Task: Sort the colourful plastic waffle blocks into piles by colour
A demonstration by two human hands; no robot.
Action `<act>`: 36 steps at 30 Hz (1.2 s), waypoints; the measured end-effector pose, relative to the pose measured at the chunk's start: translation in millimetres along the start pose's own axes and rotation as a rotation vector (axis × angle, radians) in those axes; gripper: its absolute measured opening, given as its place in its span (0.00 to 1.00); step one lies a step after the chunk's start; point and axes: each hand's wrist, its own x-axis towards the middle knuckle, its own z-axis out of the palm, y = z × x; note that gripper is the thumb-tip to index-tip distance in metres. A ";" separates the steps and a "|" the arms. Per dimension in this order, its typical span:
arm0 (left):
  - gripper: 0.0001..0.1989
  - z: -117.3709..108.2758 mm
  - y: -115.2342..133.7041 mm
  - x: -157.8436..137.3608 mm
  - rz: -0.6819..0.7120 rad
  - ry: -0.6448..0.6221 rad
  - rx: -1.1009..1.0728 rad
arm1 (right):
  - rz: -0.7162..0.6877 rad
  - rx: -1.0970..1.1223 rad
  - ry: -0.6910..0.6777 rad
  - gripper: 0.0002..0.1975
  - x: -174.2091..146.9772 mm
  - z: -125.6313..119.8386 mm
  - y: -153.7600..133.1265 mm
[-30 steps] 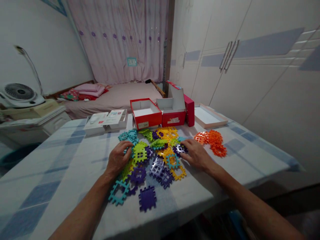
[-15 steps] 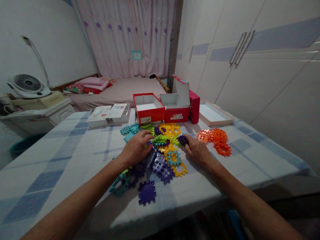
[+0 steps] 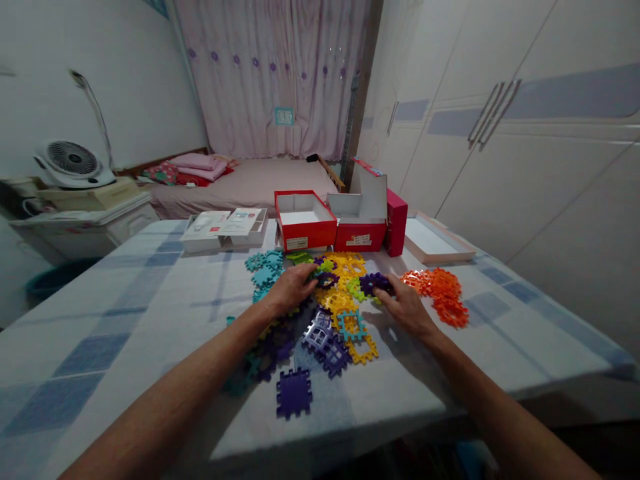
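Observation:
My right hand (image 3: 406, 305) grips a dark purple toothed building tile (image 3: 374, 285) between thumb and fingers, raised a little over the table. My left hand (image 3: 295, 288) is closed at the pile, its fingertips on another purple building tile (image 3: 327, 280) beside a green piece (image 3: 326, 265). Yellow tiles (image 3: 345, 265) lie between the hands, and teal tiles (image 3: 265, 275) sit left of them. Nearer to me are a glossy purple window tile (image 3: 317, 331), a teal frame tile (image 3: 352, 325) and a flat purple square tile (image 3: 294, 393). My left forearm covers part of the pile.
Orange pieces (image 3: 445, 293) form a heap right of my right hand. Behind the pile stand a red open box (image 3: 310, 233), a second red box (image 3: 360, 237) with its lid up, and white boxes (image 3: 205, 241). A shallow tray (image 3: 445, 257) lies at the back right.
The green piece by my left fingers is no longer there, and a purple tile shows at them instead. The tile in my right hand has turned more into view. The camera view has shifted slightly.

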 end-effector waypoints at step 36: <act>0.15 -3.1 -3.1 -6.0 -0.080 -0.181 0.316 | -0.213 0.044 -0.218 0.06 44.5 73.6 -39.3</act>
